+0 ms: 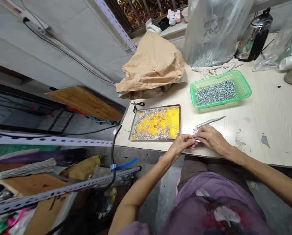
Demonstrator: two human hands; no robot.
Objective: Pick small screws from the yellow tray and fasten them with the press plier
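Note:
At the table's front edge, my left hand (183, 143) and my right hand (209, 137) meet fingertip to fingertip, both closed in a pinch. Whatever small piece lies between the fingers is too small to name. Just behind my right hand lies a grey-handled tool (210, 121), partly covered by the fingers. Left of my hands is a shallow tray (179, 119) with a yellow bottom, strewn with small silvery metal pieces. A green basket (245, 89) behind my right hand holds many similar pieces.
Scissors (137, 105) lie behind the tray. A brown paper bag (153, 62), a large plastic bag (209, 29) and a kettle (254, 36) stand along the back. A black cable (113, 147) hangs by the table's left edge.

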